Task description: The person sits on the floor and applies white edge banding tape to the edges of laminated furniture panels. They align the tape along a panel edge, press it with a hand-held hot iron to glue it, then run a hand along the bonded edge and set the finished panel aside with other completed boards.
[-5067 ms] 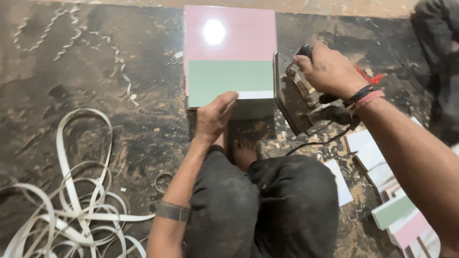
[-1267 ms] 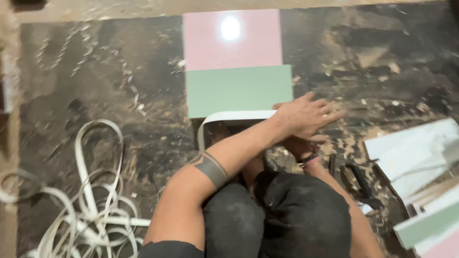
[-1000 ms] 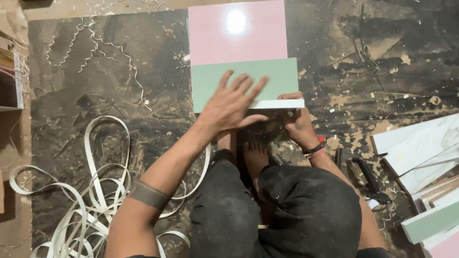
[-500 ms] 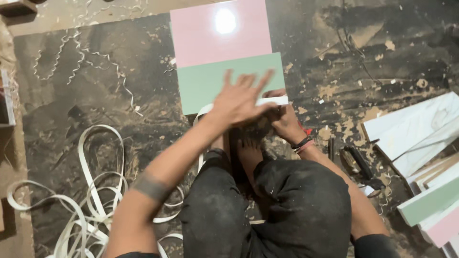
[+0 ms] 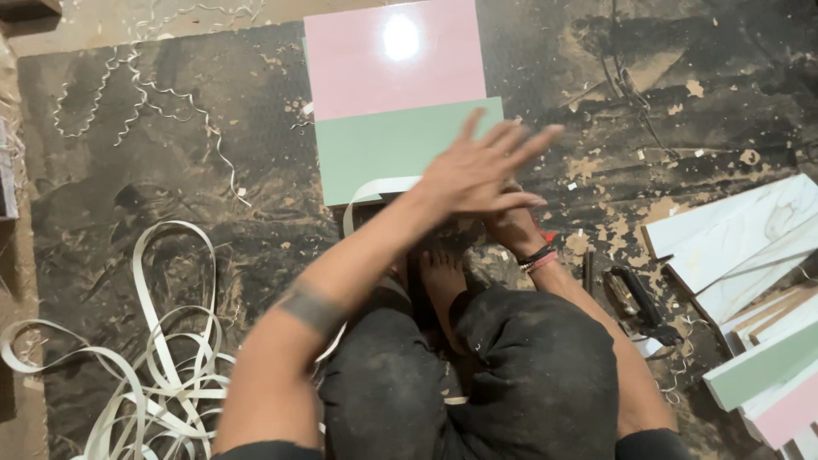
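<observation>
Just below the pink-and-green panel [image 5: 400,111] on the floor, our left hand [image 5: 481,170] hovers, fingers spread wide, over our right hand [image 5: 511,226], whose fingers' state we cannot tell.

Loose white edging strips [image 5: 128,375] coiled in a heap at lower left on the dark, dusty floor [image 5: 170,170]. Thin curly shavings [image 5: 145,102] scattered at upper left. Black power tool [image 5: 635,302] lying at right, just beside a stack of boards [image 5: 750,255], white marbled ones on top, green and pink ones [image 5: 767,383] below. Pale chips and sawdust [image 5: 613,230] strewn between
</observation>
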The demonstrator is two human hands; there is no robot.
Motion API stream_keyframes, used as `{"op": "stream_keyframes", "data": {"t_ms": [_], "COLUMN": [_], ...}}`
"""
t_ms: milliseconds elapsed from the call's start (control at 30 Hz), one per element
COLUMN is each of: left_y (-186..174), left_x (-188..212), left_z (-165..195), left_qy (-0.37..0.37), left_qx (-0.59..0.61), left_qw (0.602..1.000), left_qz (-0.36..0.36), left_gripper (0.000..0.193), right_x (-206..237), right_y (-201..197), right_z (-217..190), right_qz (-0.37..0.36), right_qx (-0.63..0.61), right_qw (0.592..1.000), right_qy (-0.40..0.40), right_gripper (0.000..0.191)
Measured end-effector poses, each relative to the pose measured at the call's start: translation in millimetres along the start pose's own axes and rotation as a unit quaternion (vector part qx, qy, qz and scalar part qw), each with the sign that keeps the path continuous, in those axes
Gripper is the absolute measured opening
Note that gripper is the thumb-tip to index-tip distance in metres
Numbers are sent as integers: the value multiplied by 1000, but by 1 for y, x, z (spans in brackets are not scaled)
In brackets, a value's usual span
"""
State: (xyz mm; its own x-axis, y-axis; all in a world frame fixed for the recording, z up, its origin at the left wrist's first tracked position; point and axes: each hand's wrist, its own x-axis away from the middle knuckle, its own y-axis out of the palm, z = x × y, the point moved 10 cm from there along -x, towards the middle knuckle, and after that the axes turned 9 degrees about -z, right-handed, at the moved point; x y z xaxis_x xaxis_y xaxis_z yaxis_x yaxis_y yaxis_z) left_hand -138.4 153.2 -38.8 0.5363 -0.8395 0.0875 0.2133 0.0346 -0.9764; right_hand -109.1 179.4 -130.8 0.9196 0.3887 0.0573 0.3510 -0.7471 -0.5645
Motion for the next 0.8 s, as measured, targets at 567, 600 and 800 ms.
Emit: {"op": "stream_keyframes", "data": {"t_ms": [567,600,800], "left_y": [-31,-30,-25], "left_x": [117,117,118], "left_z": [-32,-31,-22], "left_qy": [-90,-91,-117], "left_qx": [62,68,16], "left_qw": [988,988,990], "left_qz": [112,102,74], "left_gripper": [75,73,68], "right_x": [29,43,195], "right_y": [-17,-24,-106], "right_z": [-20,-8,58], "right_qz": [54,102,182], "right_qx": [-116,-74,166], "right_qw": [983,989,960], "right_qy": [-128,-81,135], "right_gripper": [58,56,41]}}
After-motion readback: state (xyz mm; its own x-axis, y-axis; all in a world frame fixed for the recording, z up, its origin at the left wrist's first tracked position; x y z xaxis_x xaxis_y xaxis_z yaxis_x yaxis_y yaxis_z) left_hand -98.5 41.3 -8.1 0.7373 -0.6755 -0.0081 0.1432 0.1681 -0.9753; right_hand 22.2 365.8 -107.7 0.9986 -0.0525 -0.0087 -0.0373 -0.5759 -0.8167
